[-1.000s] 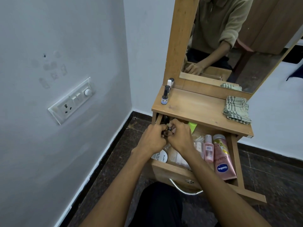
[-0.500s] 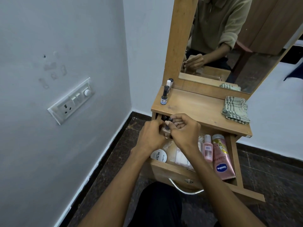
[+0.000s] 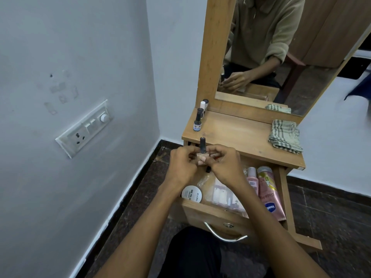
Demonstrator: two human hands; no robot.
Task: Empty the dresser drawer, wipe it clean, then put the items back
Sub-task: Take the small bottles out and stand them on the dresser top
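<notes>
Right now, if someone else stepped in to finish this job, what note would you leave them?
Left hand and right hand: both grip a small pale nail polish bottle with a dark cap above the open wooden drawer.
Done: two small bottles stand on the dresser top.
Still inside: white round tin, clear plastic packets, pink bottle, pink Vaseline tube.
Left: finish emptying, wipe with the checked cloth, refill.

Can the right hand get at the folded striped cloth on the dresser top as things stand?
Probably not right away. The path over the wooden dresser top to the folded striped cloth looks free, but the right hand, together with the left hand, holds small nail polish bottles, so they must be set down first.
</notes>
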